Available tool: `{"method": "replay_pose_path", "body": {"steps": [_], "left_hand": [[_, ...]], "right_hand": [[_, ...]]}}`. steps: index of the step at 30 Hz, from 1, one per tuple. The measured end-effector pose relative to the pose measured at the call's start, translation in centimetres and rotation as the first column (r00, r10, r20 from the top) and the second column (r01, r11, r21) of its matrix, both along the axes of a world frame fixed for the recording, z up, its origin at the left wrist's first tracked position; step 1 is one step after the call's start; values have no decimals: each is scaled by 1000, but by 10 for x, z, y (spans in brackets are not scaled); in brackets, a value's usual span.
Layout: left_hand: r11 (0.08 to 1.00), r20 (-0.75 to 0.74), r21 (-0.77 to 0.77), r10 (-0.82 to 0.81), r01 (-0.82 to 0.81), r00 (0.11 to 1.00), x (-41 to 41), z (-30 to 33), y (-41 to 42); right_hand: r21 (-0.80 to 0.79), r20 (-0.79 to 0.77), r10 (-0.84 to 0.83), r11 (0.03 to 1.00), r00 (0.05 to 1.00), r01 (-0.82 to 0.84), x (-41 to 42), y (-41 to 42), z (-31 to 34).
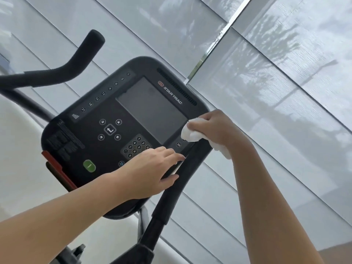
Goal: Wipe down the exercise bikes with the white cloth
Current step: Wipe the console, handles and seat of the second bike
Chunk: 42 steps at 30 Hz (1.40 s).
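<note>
Black Star Trac bike console (106, 119), tilted in view, dark screen (150, 109) at its centre. Left hand (150, 172) flat on the console's lower right edge, fingers straight and slightly spread, beside the number keypad (136, 144). Right hand (215, 128) curled tight around the bunched white cloth (192, 133), pressed against the console just right of the screen's lower corner.

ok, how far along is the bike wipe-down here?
Done: nothing can be confirmed; no wiped area stands out. In hand: the right hand grips the white cloth at the corner of the Star Trac console by the screen, while the left hand rests open across the console's lower edge. Left: probably the keypad, handlebars, and any other bikes, none in view.
</note>
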State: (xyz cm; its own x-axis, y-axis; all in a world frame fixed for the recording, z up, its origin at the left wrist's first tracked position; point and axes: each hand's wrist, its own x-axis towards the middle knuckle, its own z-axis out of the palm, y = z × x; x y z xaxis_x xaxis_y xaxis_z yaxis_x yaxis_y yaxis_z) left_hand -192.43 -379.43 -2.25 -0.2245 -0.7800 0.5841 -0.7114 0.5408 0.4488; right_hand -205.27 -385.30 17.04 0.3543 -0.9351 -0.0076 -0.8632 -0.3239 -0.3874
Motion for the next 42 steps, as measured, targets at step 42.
{"method": "replay_pose_path", "body": {"steps": [42], "left_hand": [[998,-58,46,-50,53,997,2,-3,-2]], "right_hand": [[-775,-23,169,620,985,-125,-37,0,-57]]}}
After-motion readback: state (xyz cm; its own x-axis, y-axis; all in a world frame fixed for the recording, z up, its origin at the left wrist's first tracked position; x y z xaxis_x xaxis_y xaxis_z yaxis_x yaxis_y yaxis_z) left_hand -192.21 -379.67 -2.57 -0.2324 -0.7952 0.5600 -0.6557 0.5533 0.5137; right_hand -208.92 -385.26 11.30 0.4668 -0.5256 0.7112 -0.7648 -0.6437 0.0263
